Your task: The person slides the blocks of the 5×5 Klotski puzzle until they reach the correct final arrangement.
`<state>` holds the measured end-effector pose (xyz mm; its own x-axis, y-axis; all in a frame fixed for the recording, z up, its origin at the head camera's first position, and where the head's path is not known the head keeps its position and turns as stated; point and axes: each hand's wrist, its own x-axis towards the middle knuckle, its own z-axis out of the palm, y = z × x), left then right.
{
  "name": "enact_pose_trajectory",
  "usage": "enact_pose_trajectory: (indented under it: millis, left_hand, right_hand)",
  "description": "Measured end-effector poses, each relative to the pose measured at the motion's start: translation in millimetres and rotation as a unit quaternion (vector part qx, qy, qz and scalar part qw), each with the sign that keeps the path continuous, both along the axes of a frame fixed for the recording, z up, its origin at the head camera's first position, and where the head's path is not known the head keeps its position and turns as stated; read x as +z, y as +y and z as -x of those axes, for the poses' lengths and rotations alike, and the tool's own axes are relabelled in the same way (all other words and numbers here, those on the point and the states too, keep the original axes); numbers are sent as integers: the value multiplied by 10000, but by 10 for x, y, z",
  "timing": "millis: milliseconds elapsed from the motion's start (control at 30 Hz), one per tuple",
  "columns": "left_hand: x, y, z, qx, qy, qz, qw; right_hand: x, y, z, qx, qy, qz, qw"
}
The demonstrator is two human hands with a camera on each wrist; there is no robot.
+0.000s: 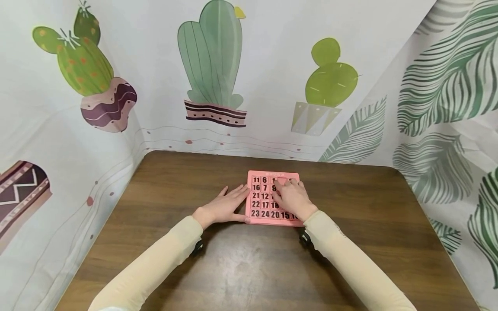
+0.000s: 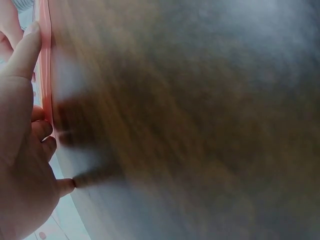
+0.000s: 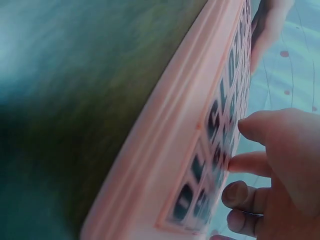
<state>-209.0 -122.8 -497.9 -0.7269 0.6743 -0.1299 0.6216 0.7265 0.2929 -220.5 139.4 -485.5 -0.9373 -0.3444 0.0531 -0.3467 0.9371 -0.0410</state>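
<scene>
A pink number sliding puzzle (image 1: 268,222) lies flat on the table, its square tiles printed with black numbers. Along its left side rests my left hand (image 1: 223,208), fingers straight at the edge and thumb at the near left corner. My right hand (image 1: 292,198) is over the right part of the board and hides several tiles. Its index finger reaches to the top rows, touching the tiles. In the right wrist view the thumb and fingers (image 3: 250,162) are spread close over the numbers. A numberless pink spot (image 1: 282,180) shows in the top row.
The puzzle sits on a dark brown wooden table (image 1: 186,172) with rounded far corners. Behind and beside the table hangs a white cloth (image 1: 272,65) printed with cacti and leaves. Dark straps (image 1: 305,238) show under both wrists.
</scene>
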Motion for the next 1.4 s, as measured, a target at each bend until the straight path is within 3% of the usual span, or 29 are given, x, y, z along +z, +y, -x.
enact_pose_trajectory:
  millis: [200,467,900,1233,1400]
  left_hand:
    - [-6,15,7,-16,-16,17,10000]
    - [-1,-1,34,3,-5,112,9999]
    - [-50,24,13,1,-71,92,9999]
    - [-47,14,5,-19,-71,85,9999]
    - [-19,22,7,-4,-15,69,10000]
  right_hand:
    - [50,69,5,-47,-117,76,9999]
    - [29,295,-30,-564,64,57,9984]
    - [-17,220,-63,-143,47,218,9996]
    - [-39,498,-301,-109,-116,538,9984]
    - [-24,564,-334,-59,-87,514,9986]
